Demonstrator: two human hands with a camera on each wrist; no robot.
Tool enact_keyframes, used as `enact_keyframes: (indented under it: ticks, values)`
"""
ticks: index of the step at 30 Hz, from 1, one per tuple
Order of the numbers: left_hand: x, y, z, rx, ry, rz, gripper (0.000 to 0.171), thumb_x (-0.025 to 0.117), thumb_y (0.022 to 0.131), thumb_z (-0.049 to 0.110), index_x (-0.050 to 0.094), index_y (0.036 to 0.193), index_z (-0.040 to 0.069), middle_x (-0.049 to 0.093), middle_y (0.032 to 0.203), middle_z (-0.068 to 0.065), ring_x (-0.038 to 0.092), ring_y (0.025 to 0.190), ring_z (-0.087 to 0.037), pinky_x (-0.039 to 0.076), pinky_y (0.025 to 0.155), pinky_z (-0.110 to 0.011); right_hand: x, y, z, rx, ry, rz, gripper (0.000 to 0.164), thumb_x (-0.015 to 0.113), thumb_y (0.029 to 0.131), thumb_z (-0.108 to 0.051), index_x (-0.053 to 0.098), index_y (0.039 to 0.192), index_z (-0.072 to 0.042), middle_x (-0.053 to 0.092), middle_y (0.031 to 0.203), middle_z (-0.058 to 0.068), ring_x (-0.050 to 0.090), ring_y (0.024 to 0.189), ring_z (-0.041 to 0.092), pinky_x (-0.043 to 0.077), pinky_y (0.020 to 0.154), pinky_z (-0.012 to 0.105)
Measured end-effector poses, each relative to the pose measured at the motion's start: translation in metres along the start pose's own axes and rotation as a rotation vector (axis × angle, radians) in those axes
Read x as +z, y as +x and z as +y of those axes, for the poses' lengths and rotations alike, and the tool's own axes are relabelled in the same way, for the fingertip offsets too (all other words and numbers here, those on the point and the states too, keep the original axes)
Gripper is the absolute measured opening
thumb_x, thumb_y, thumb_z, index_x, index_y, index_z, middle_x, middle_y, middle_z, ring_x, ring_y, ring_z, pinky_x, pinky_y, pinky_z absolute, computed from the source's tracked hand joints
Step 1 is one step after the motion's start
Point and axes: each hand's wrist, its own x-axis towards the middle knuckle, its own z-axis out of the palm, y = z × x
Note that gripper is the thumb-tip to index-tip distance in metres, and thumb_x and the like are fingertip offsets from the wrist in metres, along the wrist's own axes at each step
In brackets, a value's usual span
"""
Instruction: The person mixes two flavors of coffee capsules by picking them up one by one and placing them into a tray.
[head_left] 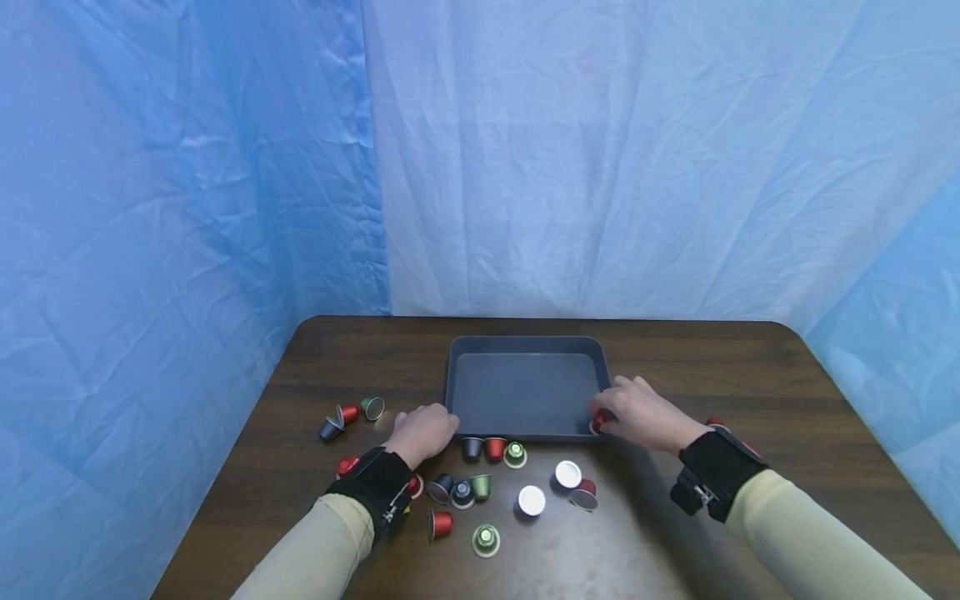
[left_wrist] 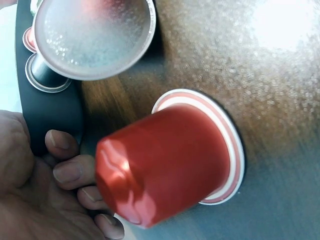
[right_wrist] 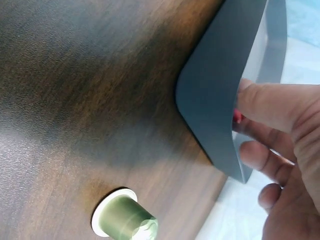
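My right hand pinches a red coffee capsule between thumb and fingers at the front right corner of a dark grey tray. In the right wrist view, only a sliver of that red capsule shows behind the thumb and the tray wall. My left hand is by the tray's front left corner, its fingers loosely curled with nothing seen in them. Close to the left wrist camera, a red capsule stands on its rim, and another capsule turns its foil lid to the camera.
Before the tray lie a dark blue capsule, a red one and several others, green, red and white-lidded. Three capsules, including a green one, lie at the left. A green capsule sits on the wooden table beside the tray.
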Motion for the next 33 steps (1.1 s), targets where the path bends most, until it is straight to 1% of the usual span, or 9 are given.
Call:
enact_keyframes:
  ticks: [5, 11, 13, 18, 23, 30, 33]
  values:
    - [0.001, 0.001, 0.0, 0.012, 0.017, -0.003, 0.025, 0.049, 0.103, 0.026, 0.069, 0.093, 0.014, 0.063, 0.089, -0.002, 0.057, 0.083, -0.023, 0.042, 0.081, -0.049, -0.003, 0.003, -0.001, 0.015, -0.008, -0.048, 0.022, 0.086, 0.083, -0.019, 0.077, 0.102, -0.015, 0.071, 0.091, -0.006, 0.052, 0.086, 0.015, 0.038, 0.076, 0.035]
    - [0.002, 0.002, -0.001, -0.004, 0.004, 0.005, 0.027, 0.049, 0.103, 0.027, 0.069, 0.093, 0.013, 0.063, 0.089, -0.003, 0.057, 0.084, -0.023, 0.042, 0.082, -0.049, -0.004, 0.008, -0.003, 0.021, -0.021, -0.087, 0.017, 0.086, 0.082, -0.018, 0.077, 0.097, -0.016, 0.071, 0.088, -0.006, 0.053, 0.086, 0.016, 0.036, 0.076, 0.036]
    - [0.002, 0.002, -0.001, 0.0, 0.008, 0.006, 0.026, 0.049, 0.103, 0.027, 0.069, 0.093, 0.013, 0.063, 0.089, -0.003, 0.057, 0.083, -0.023, 0.042, 0.082, -0.049, -0.004, 0.009, -0.003, 0.025, -0.021, -0.095, 0.016, 0.086, 0.083, -0.018, 0.077, 0.096, -0.017, 0.071, 0.087, -0.007, 0.053, 0.085, 0.015, 0.035, 0.075, 0.036]
    - [0.001, 0.001, -0.001, 0.013, 0.013, 0.009, 0.026, 0.049, 0.103, 0.026, 0.069, 0.094, 0.013, 0.064, 0.09, -0.002, 0.057, 0.083, -0.023, 0.042, 0.081, -0.05, -0.002, 0.01, -0.003, 0.021, -0.025, -0.097, 0.015, 0.086, 0.082, -0.02, 0.078, 0.095, -0.017, 0.072, 0.086, -0.007, 0.052, 0.083, 0.014, 0.034, 0.075, 0.036]
    - [0.002, 0.0, -0.001, 0.006, -0.002, 0.014, 0.027, 0.049, 0.103, 0.027, 0.069, 0.093, 0.013, 0.063, 0.089, -0.003, 0.057, 0.083, -0.024, 0.042, 0.082, -0.049, 0.002, 0.011, -0.002, 0.009, -0.037, -0.091, 0.015, 0.085, 0.083, -0.02, 0.079, 0.096, -0.016, 0.073, 0.088, -0.007, 0.051, 0.083, 0.014, 0.034, 0.075, 0.036]
    - [0.001, 0.0, 0.0, -0.015, -0.014, 0.002, 0.029, 0.047, 0.104, 0.029, 0.07, 0.094, 0.012, 0.063, 0.088, -0.003, 0.057, 0.084, -0.024, 0.042, 0.085, -0.049, 0.003, 0.012, 0.0, 0.005, -0.021, -0.088, 0.015, 0.084, 0.084, -0.019, 0.08, 0.098, -0.016, 0.074, 0.089, -0.007, 0.051, 0.083, 0.014, 0.034, 0.075, 0.036]
    - [0.001, 0.0, 0.0, -0.015, -0.015, 0.003, 0.029, 0.047, 0.104, 0.028, 0.07, 0.095, 0.012, 0.064, 0.089, -0.003, 0.057, 0.084, -0.024, 0.043, 0.086, -0.05, 0.004, 0.012, 0.0, 0.005, -0.019, -0.084, 0.015, 0.085, 0.084, -0.019, 0.08, 0.098, -0.016, 0.074, 0.089, -0.007, 0.051, 0.083, 0.015, 0.034, 0.075, 0.036]
